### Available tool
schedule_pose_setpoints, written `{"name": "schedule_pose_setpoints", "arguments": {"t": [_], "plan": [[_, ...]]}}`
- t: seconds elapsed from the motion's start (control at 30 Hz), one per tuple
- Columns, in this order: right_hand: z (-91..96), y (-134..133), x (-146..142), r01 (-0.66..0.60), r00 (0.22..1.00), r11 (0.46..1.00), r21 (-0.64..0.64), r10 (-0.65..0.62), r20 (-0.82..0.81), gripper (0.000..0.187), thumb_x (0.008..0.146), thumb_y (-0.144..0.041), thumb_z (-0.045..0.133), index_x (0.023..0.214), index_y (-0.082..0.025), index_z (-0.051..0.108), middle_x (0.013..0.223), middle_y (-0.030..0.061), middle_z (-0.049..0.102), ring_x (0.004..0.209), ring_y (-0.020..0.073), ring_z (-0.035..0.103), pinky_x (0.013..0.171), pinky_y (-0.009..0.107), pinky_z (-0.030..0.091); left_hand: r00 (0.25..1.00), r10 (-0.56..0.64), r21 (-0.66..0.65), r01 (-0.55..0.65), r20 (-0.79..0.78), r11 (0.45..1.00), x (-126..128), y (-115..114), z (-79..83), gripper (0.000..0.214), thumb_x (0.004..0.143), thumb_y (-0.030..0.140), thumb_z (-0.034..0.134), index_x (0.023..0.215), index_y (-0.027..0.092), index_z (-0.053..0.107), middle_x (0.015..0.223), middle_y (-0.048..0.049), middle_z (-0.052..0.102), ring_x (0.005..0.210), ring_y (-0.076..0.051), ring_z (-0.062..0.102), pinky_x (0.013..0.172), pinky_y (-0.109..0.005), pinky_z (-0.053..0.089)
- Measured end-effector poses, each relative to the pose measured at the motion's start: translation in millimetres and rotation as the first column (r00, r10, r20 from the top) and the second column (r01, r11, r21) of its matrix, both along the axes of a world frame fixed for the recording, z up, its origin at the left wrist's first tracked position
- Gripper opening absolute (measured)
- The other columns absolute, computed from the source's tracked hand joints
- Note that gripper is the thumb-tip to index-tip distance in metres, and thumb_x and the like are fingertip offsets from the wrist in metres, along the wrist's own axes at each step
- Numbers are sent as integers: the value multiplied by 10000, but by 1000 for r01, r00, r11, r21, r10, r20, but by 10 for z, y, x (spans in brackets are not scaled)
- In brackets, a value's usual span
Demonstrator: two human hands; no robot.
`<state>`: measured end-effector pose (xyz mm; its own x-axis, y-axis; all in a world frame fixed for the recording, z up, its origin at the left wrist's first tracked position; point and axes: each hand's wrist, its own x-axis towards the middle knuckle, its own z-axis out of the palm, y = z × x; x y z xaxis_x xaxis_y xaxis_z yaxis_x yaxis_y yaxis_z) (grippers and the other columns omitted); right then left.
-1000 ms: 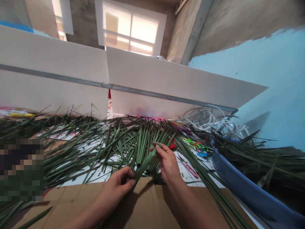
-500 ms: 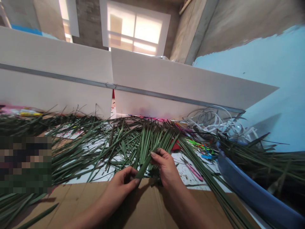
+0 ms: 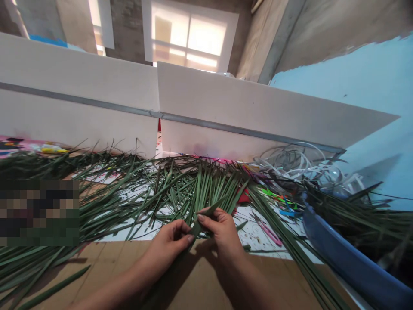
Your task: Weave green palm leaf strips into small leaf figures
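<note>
Both of my hands pinch one green palm leaf strip (image 3: 206, 213) over a brown cardboard sheet (image 3: 200, 284). My left hand (image 3: 171, 241) grips its lower end between thumb and fingers. My right hand (image 3: 219, 228) is closed on the strip a little higher up, close beside the left. The strip's free end points up and right, toward a fan of similar green strips (image 3: 200, 189) lying just beyond my fingers.
Long green leaves (image 3: 106, 198) cover the table from left to right. A blue tub (image 3: 338, 254) holding more leaves stands at the right. White plastic strips (image 3: 300, 165), pink scissors (image 3: 266, 230) and coloured scraps lie behind. White partition boards (image 3: 226, 107) close off the back.
My right hand has slid down the leaf strip toward my left hand, so the two now sit close together. The view has shifted slightly left and down.
</note>
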<state>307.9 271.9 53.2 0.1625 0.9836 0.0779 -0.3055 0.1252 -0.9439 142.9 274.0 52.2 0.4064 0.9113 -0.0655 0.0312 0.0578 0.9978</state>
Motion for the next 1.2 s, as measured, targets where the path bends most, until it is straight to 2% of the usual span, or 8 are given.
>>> {"name": "schedule_pose_setpoints", "arguments": {"t": [0.2,0.33,0.6,0.77,0.9,1.0,1.1,1.2], "plan": [[58,172,295,269,963,959,85,-270,1,240,561,-339,903,705,-186,786,634,8,687,577,149,558,542,262,439,990,-98,-29,95,-98,995,-35,34,27,270,636,415,713,704,211,549,591,64,490,565,-131,407,570,-270,278],[106,278,543,383,924,916,121,-381,-45,278,527,-342,912,709,-182,775,651,-9,685,571,123,539,534,243,413,982,-126,4,128,-143,992,-63,94,-13,224,616,369,705,679,203,568,589,58,518,576,-138,448,580,-273,304],[186,401,1024,550,835,815,182,-531,-143,340,491,-312,919,742,-176,734,688,-27,704,590,130,583,537,256,456,942,-248,-22,249,-226,968,-285,295,171,143,639,298,711,683,191,627,579,50,571,548,-132,494,564,-264,347],[196,417,1129,571,820,799,189,-547,-169,364,473,-310,944,715,-168,712,645,-32,699,538,123,581,511,253,479,966,-166,-7,168,-198,986,-424,464,161,292,693,424,769,705,198,584,544,57,573,467,-115,487,503,-252,358],[204,404,1085,533,843,831,160,-505,-183,378,474,-341,952,710,-186,699,650,-48,702,523,106,581,487,220,476,982,-144,-27,142,-124,989,-422,537,13,413,639,505,838,739,184,598,572,26,639,482,-118,535,494,-237,375],[153,346,860,427,900,897,112,-409,-152,372,509,-365,958,723,-196,704,657,-43,710,536,113,611,513,220,500,992,-125,-89,127,35,988,-324,459,-118,435,628,467,884,791,190,590,558,19,631,469,-120,545,470,-224,381],[14,221,453,259,963,965,44,-254,-86,377,525,-363,968,768,-166,757,735,34,763,610,170,677,576,270,548,967,-50,-208,104,250,973,-191,290,-217,407,695,436,864,834,215,551,571,17,615,463,-145,558,458,-262,459],[-127,81,88,-112,994,993,-45,112,-18,328,632,-395,923,837,-176,791,779,53,778,681,193,698,676,305,564,936,17,-245,74,352,967,-113,163,-231,367,715,374,869,844,208,568,627,15,623,489,-125,552,468,-244,462]]}}
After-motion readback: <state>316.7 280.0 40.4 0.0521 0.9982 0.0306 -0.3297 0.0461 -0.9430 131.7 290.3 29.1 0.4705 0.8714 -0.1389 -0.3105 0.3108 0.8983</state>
